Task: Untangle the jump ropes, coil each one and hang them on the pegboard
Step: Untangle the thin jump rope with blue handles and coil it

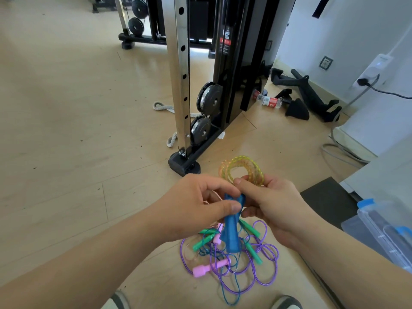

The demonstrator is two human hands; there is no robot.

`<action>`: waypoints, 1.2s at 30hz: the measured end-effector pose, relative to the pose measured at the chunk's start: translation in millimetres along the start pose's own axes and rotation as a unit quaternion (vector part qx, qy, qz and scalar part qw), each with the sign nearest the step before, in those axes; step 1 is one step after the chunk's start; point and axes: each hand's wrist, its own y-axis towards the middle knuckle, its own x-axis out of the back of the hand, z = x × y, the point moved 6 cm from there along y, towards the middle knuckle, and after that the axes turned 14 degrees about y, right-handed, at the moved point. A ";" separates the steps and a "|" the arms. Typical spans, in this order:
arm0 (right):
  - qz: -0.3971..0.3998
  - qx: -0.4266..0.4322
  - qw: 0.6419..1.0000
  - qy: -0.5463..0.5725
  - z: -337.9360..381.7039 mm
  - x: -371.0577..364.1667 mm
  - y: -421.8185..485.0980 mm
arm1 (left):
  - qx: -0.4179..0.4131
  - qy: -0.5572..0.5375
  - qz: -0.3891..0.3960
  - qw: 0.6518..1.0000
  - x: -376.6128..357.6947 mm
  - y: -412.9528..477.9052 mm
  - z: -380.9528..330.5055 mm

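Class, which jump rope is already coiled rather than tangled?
The yellow rope, held coiled in the right hand while the left hand pinches the blue handles; the purple rope lies tangled on the floor.

No text, brand or number can be read. The label point(225, 41) on the black machine column point(233, 70) carries a white down arrow and red panels; its print is too small to read. The bottle point(268, 101) on the floor has a red-and-white label with illegible print.
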 end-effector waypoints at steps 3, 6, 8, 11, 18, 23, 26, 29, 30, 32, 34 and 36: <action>-0.002 -0.004 1.000 0.030 1.1 -1.1 -1.1 | -0.012 -0.051 -0.007 0.999 0.4 1.1 -1.0; 0.003 0.007 1.000 0.020 5.5 1.8 -1.7 | -0.041 -0.055 0.005 0.998 2.4 0.5 -3.4; 0.013 0.010 1.000 0.007 5.1 1.3 -2.6 | -0.041 -0.026 -0.017 0.999 5.1 2.6 -1.2; 0.026 0.007 1.000 0.012 4.5 -2.4 -4.7 | -0.025 0.026 -0.048 0.998 5.3 6.8 4.8; 0.012 -0.003 0.997 0.073 1.0 -5.1 -9.7 | -0.003 0.191 -0.050 0.980 3.2 8.8 16.0; 0.031 0.011 0.998 0.046 4.5 -10.3 -11.8 | -0.017 0.234 -0.130 0.963 8.7 7.8 7.2; 0.069 0.004 0.998 0.015 0.2 -20.0 -15.6 | -0.049 0.284 -0.193 0.938 16.1 3.8 -4.6; 0.122 0.017 0.992 -0.017 6.8 -26.7 -19.8 | -0.043 0.278 -0.213 0.936 20.9 6.1 -3.5; 0.151 0.016 0.988 -0.025 9.0 -29.6 -22.5 | -0.032 0.277 -0.211 0.937 22.5 7.4 -1.8; 0.196 0.013 0.979 -0.047 10.4 -34.9 -28.6 | -0.002 0.288 -0.186 0.940 21.7 8.2 2.5; 0.190 0.027 0.978 -0.081 9.9 -35.3 -29.1 | 0.019 0.294 -0.158 0.942 16.7 6.1 4.4; 0.145 0.053 0.981 -0.116 10.4 -32.4 -25.3 | 0.014 0.294 -0.156 0.943 13.1 4.7 3.1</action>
